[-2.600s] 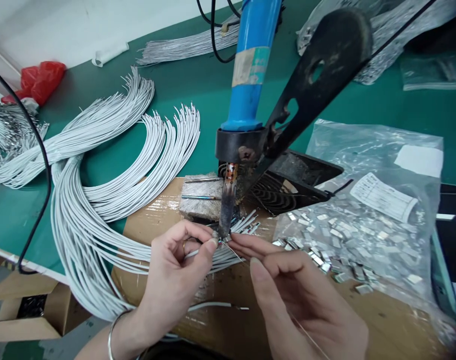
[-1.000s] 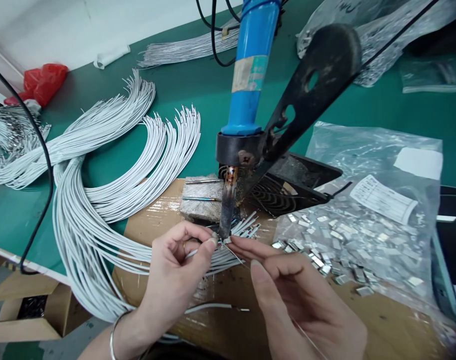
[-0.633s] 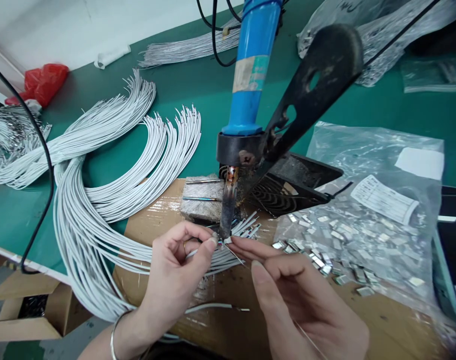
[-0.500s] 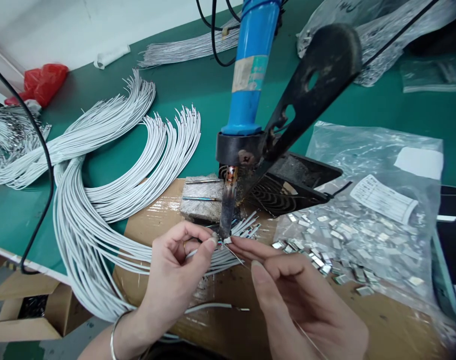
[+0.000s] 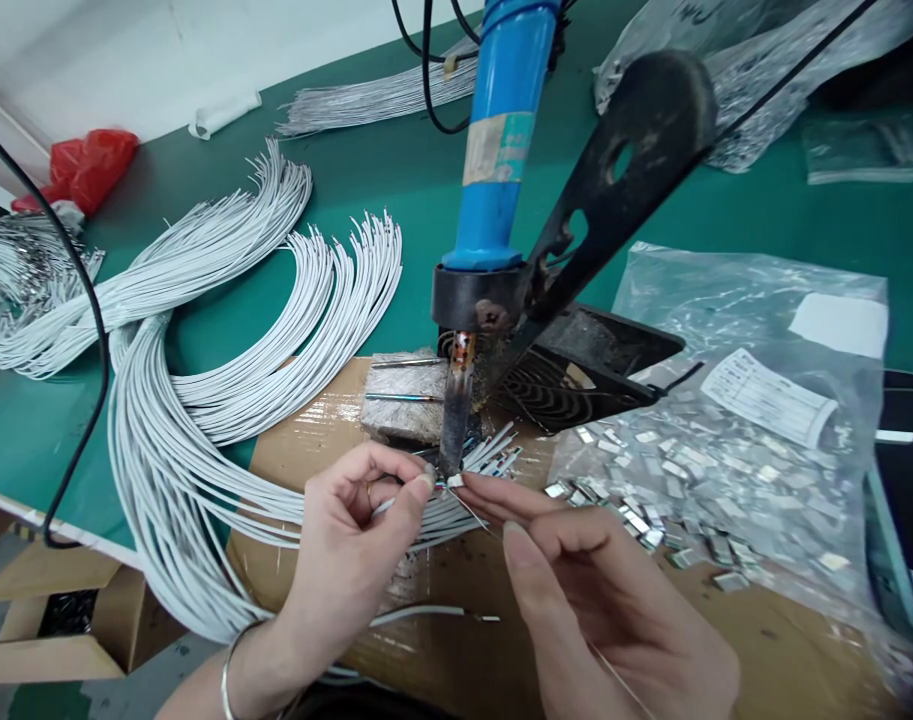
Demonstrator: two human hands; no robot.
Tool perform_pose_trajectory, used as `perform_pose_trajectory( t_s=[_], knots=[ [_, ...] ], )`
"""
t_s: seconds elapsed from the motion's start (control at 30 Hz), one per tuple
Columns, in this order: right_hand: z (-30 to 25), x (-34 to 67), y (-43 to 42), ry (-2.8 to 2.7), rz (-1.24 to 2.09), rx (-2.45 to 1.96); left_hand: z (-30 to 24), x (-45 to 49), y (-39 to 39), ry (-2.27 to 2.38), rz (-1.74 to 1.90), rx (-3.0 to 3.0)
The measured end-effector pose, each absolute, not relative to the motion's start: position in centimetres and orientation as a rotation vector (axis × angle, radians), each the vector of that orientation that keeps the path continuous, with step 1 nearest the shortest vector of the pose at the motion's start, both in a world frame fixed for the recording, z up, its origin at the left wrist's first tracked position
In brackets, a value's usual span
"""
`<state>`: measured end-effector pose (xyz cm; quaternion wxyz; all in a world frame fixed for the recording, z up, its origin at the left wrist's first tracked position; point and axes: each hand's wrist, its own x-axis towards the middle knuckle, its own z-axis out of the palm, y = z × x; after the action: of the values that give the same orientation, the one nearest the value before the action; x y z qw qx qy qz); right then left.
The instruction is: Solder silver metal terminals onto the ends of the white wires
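My left hand (image 5: 351, 530) pinches the end of a white insulated wire (image 5: 403, 503) between thumb and forefinger. The wire's tip meets a small metal tab (image 5: 454, 481) just below the tip of the soldering iron (image 5: 456, 420). The iron has a blue handle and a scorched metal shaft, and a black metal stand (image 5: 613, 190) holds it upright. My right hand (image 5: 598, 600) holds a thin silver wire (image 5: 471, 510), probably solder, whose end reaches the tab. A fanned bundle of white wires (image 5: 193, 420) lies under and behind my left hand.
Cardboard (image 5: 298, 450) covers the green bench under my hands. A clear bag of metal tabs (image 5: 726, 470) lies to the right, with loose tabs spilling near my right hand. Behind the iron are a black fan grille (image 5: 568, 390) and a block (image 5: 403, 400) holding metal rods.
My hands stay in almost the same pose at the iron tip. The whole scene shifts only slightly in view, and the tab sits a little more clearly at the tip.
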<state>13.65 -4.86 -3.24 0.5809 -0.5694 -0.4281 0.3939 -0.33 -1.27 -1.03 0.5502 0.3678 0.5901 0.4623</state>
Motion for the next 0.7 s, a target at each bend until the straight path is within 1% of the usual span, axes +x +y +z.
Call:
perform_pose_trajectory(
  t_s=[0.7],
  knots=[
    [-3.32,13.70,-4.54,-0.974,0.942,-1.318,-1.24,-0.21,-1.24,1.403,1.079,0.845]
  ],
)
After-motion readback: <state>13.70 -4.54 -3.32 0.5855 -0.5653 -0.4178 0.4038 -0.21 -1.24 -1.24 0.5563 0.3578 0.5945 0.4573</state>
